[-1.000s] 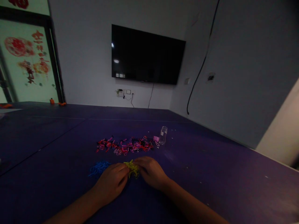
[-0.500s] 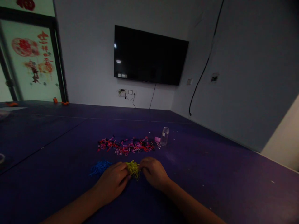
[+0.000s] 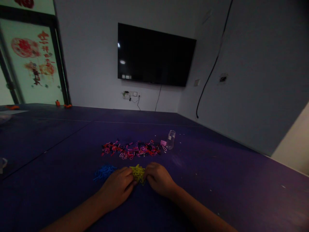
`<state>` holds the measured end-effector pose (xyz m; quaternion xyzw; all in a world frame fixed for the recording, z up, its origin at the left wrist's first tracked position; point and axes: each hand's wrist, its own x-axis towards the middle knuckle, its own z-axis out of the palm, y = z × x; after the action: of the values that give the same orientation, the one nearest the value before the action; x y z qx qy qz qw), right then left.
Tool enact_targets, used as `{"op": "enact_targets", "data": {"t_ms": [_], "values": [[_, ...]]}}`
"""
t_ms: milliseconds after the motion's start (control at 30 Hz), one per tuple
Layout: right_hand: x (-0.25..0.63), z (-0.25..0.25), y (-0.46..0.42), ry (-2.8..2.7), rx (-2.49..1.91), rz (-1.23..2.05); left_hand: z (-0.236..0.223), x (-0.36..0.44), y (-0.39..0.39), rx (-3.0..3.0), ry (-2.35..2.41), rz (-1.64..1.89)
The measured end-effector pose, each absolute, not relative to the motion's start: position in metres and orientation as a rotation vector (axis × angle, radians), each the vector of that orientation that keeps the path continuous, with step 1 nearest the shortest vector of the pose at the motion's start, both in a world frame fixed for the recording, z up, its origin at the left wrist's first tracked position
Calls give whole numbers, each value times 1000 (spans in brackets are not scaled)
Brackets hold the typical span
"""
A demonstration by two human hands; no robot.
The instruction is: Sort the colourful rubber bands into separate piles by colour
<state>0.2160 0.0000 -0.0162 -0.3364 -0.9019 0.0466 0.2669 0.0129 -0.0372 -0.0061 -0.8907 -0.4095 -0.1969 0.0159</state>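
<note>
A small heap of yellow rubber bands (image 3: 138, 173) lies on the dark purple surface between my two hands. My left hand (image 3: 119, 184) presses in from the left with curled fingers, its tips on the bands. From the right, my right hand (image 3: 159, 178) touches the same heap, fingers bent and held together; its fingertips are partly hidden. Just beyond my left hand is a pile of blue rubber bands (image 3: 103, 172), partly covered by that hand. Farther off spreads a scattered strip of red, pink and black bands (image 3: 131, 150).
A clear plastic bottle (image 3: 171, 140) stands behind the scattered bands at the right, with a pink piece (image 3: 163, 142) beside it. Small white specks dot the purple surface (image 3: 217, 180). A television (image 3: 155, 54) hangs on the far wall; a black cable (image 3: 209, 77) runs down the right wall.
My right hand has drawn slightly right, off the top of the yellow heap to its right edge, so more of the heap shows. My left hand stays by it. The view has shifted slightly.
</note>
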Motion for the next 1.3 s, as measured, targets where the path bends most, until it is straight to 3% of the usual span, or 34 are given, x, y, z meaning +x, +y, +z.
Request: {"op": "enact_targets", "data": {"t_ms": [233, 400, 667, 1300], "values": [[215, -18, 0, -2451, -862, 114, -8, 9, -35, -2729, -1184, -739], [215, -13, 3, -2307, -979, 104, 15, -16, 7, -2505, -1344, -922], [215, -16, 7, -2266, -994, 85, 40, -38, 104, -2531, -1278, -237], [207, -15, 10, -2108, -1047, 130, 22, -32, 106, -2541, -1038, -84]]}}
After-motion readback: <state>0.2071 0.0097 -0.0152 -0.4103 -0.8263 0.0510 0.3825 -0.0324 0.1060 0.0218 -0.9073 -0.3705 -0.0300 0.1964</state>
